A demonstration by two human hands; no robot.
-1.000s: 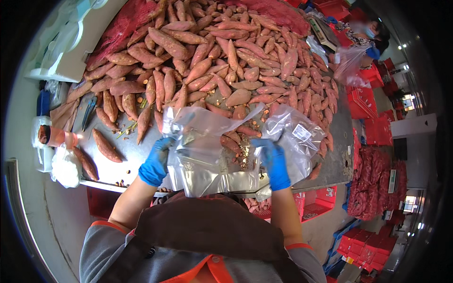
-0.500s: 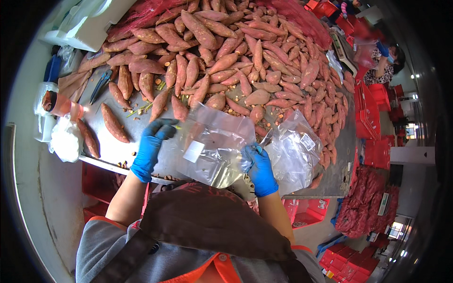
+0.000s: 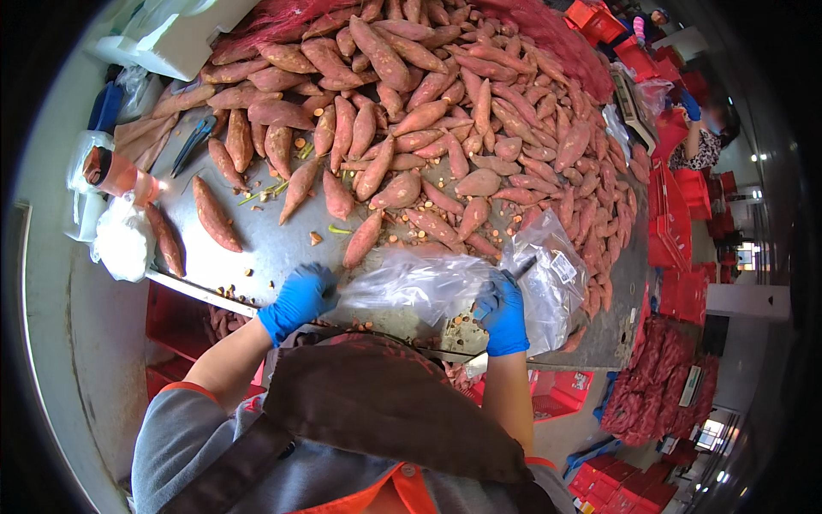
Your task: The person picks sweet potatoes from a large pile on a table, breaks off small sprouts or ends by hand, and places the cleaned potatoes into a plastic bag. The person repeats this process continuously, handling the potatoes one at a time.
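A clear plastic bag [image 3: 419, 283] stretches between my two blue-gloved hands, low over the near part of the metal table [image 3: 287, 244]. My left hand [image 3: 301, 298] is curled at the bag's left end; its fingertips are partly hidden. At the right end, my right hand [image 3: 503, 315] pinches the bag with bent fingers. Just beyond that hand lies a second clear bag [image 3: 548, 300] with a white label. A sweet potato [image 3: 364, 239] rests right behind the stretched bag, and the large heap of sweet potatoes [image 3: 505, 128] rises farther back.
Blue-black cutters [image 3: 193, 146] lie on the left of the table. A drink bottle [image 3: 122, 176] and a white plastic bag [image 3: 124, 240] stand at the left edge. A scale [image 3: 635, 107] and red crates [image 3: 670, 223] line the right side. Another person [image 3: 706, 141] is at the far right.
The bag went from hanging open and flat to being drawn out narrow and lower. My left hand came down and toward me, its fingers curling in; my right hand shifted right.
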